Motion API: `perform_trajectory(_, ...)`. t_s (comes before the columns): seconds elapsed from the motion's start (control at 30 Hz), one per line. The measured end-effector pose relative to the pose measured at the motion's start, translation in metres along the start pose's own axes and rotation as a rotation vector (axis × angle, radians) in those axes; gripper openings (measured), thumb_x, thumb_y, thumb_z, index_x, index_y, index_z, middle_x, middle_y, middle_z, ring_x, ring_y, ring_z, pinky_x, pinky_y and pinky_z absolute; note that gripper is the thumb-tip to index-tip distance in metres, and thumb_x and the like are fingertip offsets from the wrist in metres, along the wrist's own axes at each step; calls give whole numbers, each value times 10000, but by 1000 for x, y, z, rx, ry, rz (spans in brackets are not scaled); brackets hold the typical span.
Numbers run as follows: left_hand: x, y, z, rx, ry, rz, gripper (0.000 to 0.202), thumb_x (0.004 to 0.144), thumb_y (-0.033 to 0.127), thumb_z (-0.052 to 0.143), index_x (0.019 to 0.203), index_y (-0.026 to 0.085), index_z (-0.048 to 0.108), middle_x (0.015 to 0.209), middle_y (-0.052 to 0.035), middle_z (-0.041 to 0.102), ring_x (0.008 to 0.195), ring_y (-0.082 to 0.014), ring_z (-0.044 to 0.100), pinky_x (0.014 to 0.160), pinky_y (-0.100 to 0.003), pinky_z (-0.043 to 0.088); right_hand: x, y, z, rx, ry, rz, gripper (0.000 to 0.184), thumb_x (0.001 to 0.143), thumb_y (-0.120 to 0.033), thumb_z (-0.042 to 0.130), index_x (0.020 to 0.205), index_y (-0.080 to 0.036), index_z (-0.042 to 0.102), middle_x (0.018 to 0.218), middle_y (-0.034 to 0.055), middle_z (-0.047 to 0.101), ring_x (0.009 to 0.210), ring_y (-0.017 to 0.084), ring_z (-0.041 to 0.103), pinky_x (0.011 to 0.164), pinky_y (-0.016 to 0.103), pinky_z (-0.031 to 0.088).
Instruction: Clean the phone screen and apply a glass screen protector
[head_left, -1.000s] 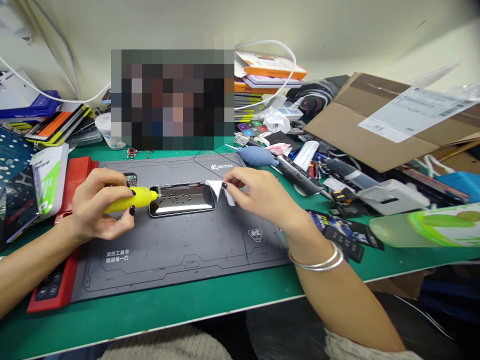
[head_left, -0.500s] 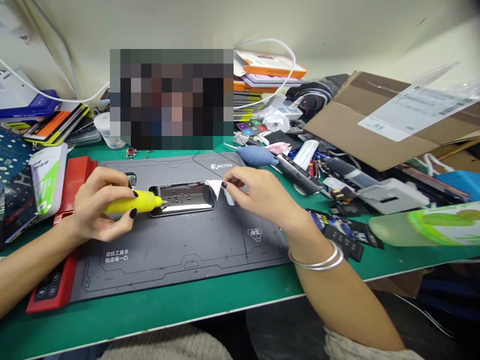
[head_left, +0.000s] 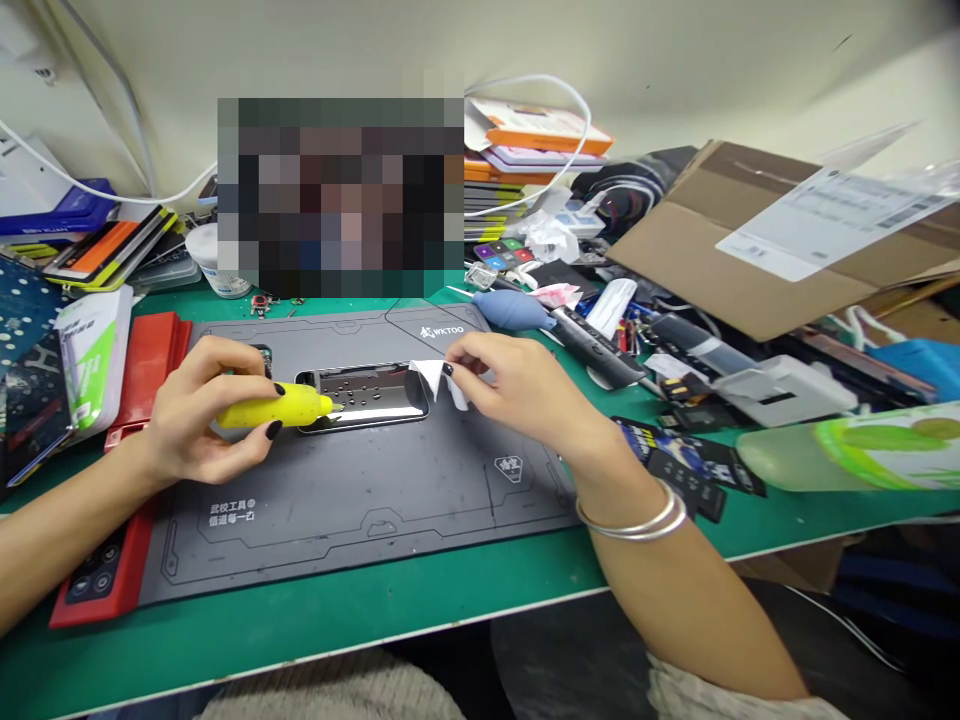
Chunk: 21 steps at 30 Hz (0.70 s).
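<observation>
A phone (head_left: 390, 408) with a dark glossy face lies flat on the grey work mat (head_left: 360, 500). Several drops of clear liquid are scattered over its left and middle part. My left hand (head_left: 214, 410) is closed round a yellow squeeze bottle (head_left: 274, 405), tilted sideways so that its narrow tip hangs over the phone's left part. Between the fingertips of my right hand (head_left: 510, 385) is a white wipe (head_left: 429, 378), pinched at the phone's right end. One corner of the wipe overlaps the phone's edge.
A red tool holder (head_left: 142, 380) borders the mat's left side. Behind the mat lie small parts and a white tub (head_left: 217, 262). To the right are a blue air blower (head_left: 514, 310), a cardboard box (head_left: 667, 230), loose tools and a bottle (head_left: 847, 450).
My left hand has shifted the yellow squeeze bottle slightly right, its tip further over the phone. My right hand and the wipe look unchanged.
</observation>
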<state>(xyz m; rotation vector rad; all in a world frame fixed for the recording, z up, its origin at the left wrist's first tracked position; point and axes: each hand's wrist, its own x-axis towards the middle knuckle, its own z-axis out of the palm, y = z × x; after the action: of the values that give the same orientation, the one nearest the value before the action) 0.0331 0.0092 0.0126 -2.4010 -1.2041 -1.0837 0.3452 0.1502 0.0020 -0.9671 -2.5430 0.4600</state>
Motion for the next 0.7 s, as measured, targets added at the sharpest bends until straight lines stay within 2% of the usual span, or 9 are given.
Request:
perform_trajectory(0.2,-4,-2,1,19,-71,-25,255,823,316,639,1074,336,604,929,-45,645,780,-214,655,610,-363,587,0,0,0,1,6,-12,114,846,-146,494,782,-217,556,741,23,672,668,169,586,596,295,376)
perform_trajectory(0.5,1,0,1,-17,-41,18,273,821,254,650,1084,324,624,949,-46,634,817,-210,652,645,-349,595,0,0,0,-3,6,-10,112,852,-150,494,785,-215,555,757,30,681,686,176,597,605,299,381)
perform_trajectory(0.7,5,1,2,-49,-77,89,268,832,219,663,1096,250,627,943,-65,634,825,-202,648,656,-329,607,0,-1,-1,-7,-3,-7,114,848,-142,495,781,-215,550,751,28,678,685,178,598,615,301,388)
